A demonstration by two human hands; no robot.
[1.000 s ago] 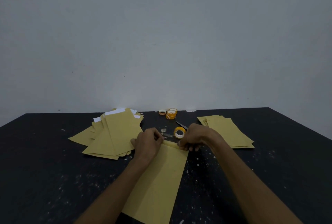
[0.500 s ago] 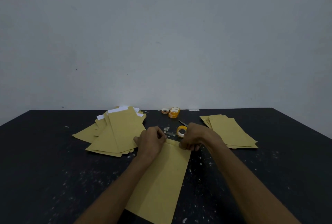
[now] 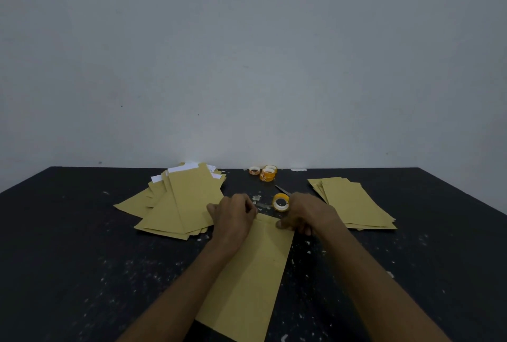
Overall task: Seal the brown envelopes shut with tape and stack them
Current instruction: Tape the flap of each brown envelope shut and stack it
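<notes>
While both hands work the far end of the envelope (image 3: 255, 273), which lies mid-table (image 3: 82, 259) running to the near edge, the flap is best held flat and the tape rubbed outward from the centre, so no crease lifts. On the left hand (image 3: 233, 218) and right hand (image 3: 304, 215) the fingers (image 3: 286, 224) are curled, pinching that end; any tape there is too small to see. Since a second ago, both hands have barely shifted.

Plain pale grey wall (image 3: 247, 53) filled the upper half, a few small dark specks on it, light dim and even, black counter (image 3: 68, 259) ran back to the wall, its top flecked with pale marks.
</notes>
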